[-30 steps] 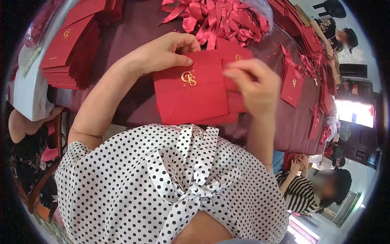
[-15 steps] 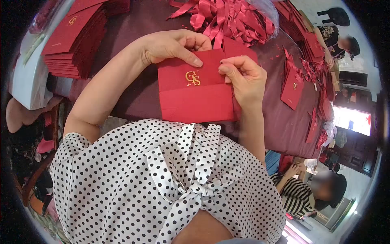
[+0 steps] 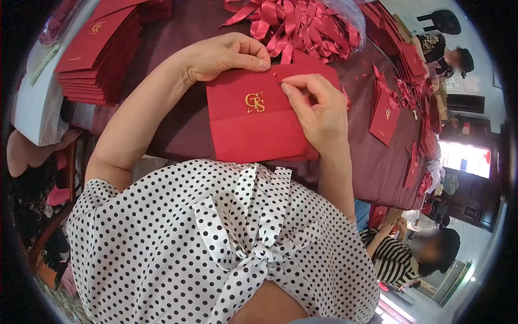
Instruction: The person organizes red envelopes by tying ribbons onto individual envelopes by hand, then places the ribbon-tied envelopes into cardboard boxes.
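A flat red paper bag (image 3: 253,135) with a gold monogram and a crosswise fold lies before me at the table's near edge. My left hand (image 3: 229,58) pinches its top edge between thumb and curled fingers. My right hand (image 3: 318,110) is closed over the bag's upper right, thumb and index fingertips together near the top edge. Whatever they may hold is too small to make out. A small red speck shows on the bag just left of those fingertips. Behind the bag, another red piece (image 3: 318,69) is partly hidden.
Loose red ribbons (image 3: 307,29) lie heaped at the far side. A stack of red bags (image 3: 89,59) stands at left. More bags (image 3: 386,116) with ribbons lie at right on the dark red tablecloth (image 3: 372,167). Two other people (image 3: 394,259) are at the right.
My left thumb has drawn back from the bag's front to its top edge. My right hand has shifted left and slightly down, over the bag's front.
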A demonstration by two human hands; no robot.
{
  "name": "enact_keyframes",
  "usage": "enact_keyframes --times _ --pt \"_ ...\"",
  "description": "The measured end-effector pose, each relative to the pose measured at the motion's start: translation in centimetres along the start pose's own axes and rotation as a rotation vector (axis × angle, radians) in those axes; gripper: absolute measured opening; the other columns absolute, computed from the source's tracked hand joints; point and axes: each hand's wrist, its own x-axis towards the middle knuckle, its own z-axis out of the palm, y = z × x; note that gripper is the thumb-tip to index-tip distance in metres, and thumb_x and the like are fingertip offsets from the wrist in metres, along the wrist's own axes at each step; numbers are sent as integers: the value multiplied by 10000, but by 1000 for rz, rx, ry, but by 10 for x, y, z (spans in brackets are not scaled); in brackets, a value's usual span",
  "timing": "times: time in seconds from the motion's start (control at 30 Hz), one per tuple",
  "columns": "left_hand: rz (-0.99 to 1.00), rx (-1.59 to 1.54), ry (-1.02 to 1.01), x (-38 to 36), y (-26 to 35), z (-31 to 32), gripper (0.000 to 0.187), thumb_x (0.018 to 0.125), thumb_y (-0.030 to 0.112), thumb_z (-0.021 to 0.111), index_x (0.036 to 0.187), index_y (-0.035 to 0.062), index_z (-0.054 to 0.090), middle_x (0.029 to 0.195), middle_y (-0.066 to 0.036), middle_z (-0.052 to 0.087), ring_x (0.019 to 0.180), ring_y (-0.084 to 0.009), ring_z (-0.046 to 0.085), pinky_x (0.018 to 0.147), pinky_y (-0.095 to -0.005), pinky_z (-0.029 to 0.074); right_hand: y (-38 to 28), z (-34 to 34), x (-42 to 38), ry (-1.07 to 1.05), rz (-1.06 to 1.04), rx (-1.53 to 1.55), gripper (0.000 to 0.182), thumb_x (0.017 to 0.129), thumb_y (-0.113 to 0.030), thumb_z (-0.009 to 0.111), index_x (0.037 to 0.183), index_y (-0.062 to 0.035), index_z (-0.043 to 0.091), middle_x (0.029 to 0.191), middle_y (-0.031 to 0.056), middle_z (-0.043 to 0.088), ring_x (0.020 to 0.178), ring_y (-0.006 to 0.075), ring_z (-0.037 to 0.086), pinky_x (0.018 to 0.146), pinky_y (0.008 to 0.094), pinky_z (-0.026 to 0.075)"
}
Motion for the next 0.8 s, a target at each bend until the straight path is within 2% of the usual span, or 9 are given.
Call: enact_keyframes --times 0.23,0.3,0.33,0.43,0.5,0.53,0.67,0.73,0.8 --pt "32 53 68 1 1 12 120 830 141 648 876 35 619 812 44 589 756 -19 504 694 -165 398 1 2 9 0 -16 -72 70 779 -87 645 808 -28 621 755 127 611 684 298 603 602 373 464" --pt "54 88 82 1 -1 16 109 830 134 644 867 36 618 802 48 582 740 -21 496 677 -167 391 -1 -1 10 -32 -66 -172 64 785 -52 645 818 0 627 734 101 613 601 173 563 576 280 445" --pt "59 123 93 2 -1 18 105 847 139 629 851 38 601 793 50 568 744 -17 484 677 -170 390 -2 -2 10 -34 -67 -174 64 785 -52 645 818 0 627 734 101 613 601 173 563 576 280 445" --pt "55 170 106 4 -4 23 104 868 130 603 836 35 577 783 49 551 751 -17 473 675 -178 392 -11 -5 12 -95 -119 -279 82 770 -27 626 848 -10 606 754 120 593 653 232 590 591 337 460" --pt "47 190 103 5 -7 25 97 872 117 592 837 29 570 782 44 548 754 -22 472 674 -183 395 -24 -3 12 -285 -188 -636 126 758 -13 578 884 -14 573 795 128 567 743 265 596 624 371 473" --pt "91 254 118 6 -10 25 90 875 106 583 844 23 563 783 40 545 756 -27 472 674 -189 398 -20 -2 12 -281 -187 -638 126 758 -13 578 884 -14 573 795 128 567 743 265 596 624 371 473" --pt "140 375 168 12 -18 29 65 882 71 552 864 9 543 788 32 535 762 -41 467 678 -199 401 -8 -7 15 -328 -550 -799 175 762 -64 522 909 26 555 888 159 570 832 263 588 704 361 490" --pt "159 380 179 11 -16 30 60 881 66 550 860 10 540 785 34 530 759 -41 463 673 -200 396 -15 -15 22 -340 -585 -823 190 743 -75 534 903 25 556 875 141 567 826 241 586 713 345 496" --pt "155 386 183 9 -11 34 57 879 54 545 846 11 529 775 36 520 745 -47 448 654 -206 386 -22 -20 28 -468 -419 -774 198 731 -86 543 900 17 557 852 116 551 813 225 576 699 330 496"
